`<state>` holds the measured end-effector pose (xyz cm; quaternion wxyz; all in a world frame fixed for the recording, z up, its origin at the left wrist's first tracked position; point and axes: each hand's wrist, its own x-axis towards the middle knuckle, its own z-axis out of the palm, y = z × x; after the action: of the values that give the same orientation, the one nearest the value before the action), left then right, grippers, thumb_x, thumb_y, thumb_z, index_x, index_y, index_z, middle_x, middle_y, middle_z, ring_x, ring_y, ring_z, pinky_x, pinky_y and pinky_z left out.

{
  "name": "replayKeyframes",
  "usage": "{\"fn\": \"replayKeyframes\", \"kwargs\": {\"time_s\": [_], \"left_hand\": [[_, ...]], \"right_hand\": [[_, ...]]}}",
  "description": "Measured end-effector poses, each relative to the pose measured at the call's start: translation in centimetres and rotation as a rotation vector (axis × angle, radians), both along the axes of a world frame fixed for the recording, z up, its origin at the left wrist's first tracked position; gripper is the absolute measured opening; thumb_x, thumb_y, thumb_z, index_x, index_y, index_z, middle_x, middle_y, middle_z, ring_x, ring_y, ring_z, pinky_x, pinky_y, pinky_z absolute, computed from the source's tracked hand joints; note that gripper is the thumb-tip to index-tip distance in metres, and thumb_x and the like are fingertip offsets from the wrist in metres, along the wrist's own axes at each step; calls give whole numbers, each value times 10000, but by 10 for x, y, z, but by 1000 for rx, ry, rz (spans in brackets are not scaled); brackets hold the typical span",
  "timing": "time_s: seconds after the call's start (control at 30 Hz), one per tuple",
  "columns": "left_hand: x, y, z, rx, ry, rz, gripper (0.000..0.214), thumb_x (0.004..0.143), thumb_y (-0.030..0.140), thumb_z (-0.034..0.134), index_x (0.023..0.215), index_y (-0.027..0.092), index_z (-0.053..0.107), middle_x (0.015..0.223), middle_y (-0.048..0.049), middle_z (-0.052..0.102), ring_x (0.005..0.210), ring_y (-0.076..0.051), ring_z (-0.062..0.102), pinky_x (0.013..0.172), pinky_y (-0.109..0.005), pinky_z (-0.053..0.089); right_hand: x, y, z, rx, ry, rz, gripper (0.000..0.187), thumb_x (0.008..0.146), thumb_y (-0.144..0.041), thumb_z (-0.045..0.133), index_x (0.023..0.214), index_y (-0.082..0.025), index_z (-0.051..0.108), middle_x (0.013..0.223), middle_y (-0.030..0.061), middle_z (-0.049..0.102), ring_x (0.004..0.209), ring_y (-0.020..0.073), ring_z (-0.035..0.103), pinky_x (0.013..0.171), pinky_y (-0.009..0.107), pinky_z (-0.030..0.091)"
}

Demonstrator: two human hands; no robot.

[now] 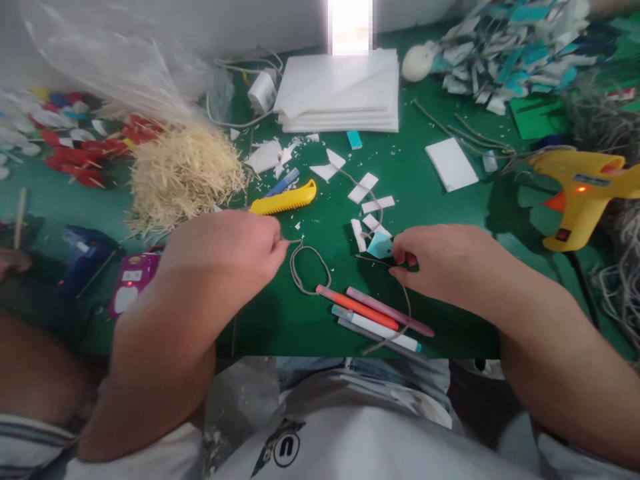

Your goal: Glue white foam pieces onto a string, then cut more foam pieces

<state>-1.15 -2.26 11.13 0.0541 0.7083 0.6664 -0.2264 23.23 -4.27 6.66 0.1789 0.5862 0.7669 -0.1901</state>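
My left hand is closed in a pinch on the end of a thin grey cord, beside a loose loop of cord lying on the green table. On the right, the curled fingers of my right hand grip a grey cord at its blue foam piece. Several small white foam pieces sit along that cord, curving away up the table. Its tail hangs below my thumb and crosses several pens. A yellow cutter knife lies just beyond my left hand.
Stacked white foam sheets stand at the back. A yellow glue gun with a lit light is at right, below a heap of foam strips. Wooden sticks are piled at left. Another person's hand shows at the far left.
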Motion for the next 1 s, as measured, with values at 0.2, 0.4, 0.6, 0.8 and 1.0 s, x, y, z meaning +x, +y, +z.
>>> {"fn": "replayKeyframes", "kwargs": {"time_s": [0.2,0.4,0.6,0.8,1.0], "left_hand": [[-19,2,4,32,-26,93,362,954,286,470,1204,216,722,1104,-132,748,954,-350,708,875,-458,515],[-31,-21,-40,-193,-620,-321,267,892,416,595,1041,277,768,1060,-16,796,892,-205,726,756,-283,504],[-57,-24,-51,-197,-410,-309,165,831,259,570,690,243,655,717,-10,715,621,-179,641,552,-268,378],[-44,-26,-34,31,-511,-426,241,900,341,613,683,237,638,626,1,647,547,-173,592,512,-278,356],[6,-26,-22,160,-1017,-430,185,974,286,618,841,217,726,771,39,725,614,-77,601,592,-196,426]], "right_hand": [[3,2,5,72,61,-99,147,893,-290,604,782,-241,688,889,39,734,727,194,611,581,297,343],[10,2,6,-53,21,-92,357,904,-470,613,625,-249,591,646,32,634,575,181,487,542,314,312],[6,-5,1,-70,-34,27,116,886,-299,614,798,-236,654,705,46,701,611,198,561,528,303,268],[1,-6,1,-69,-29,69,161,825,-145,584,692,-231,611,724,64,723,567,177,506,515,312,269],[7,-3,8,-64,502,-147,83,715,-196,637,668,-252,597,624,-36,641,564,139,512,523,274,373]]}}
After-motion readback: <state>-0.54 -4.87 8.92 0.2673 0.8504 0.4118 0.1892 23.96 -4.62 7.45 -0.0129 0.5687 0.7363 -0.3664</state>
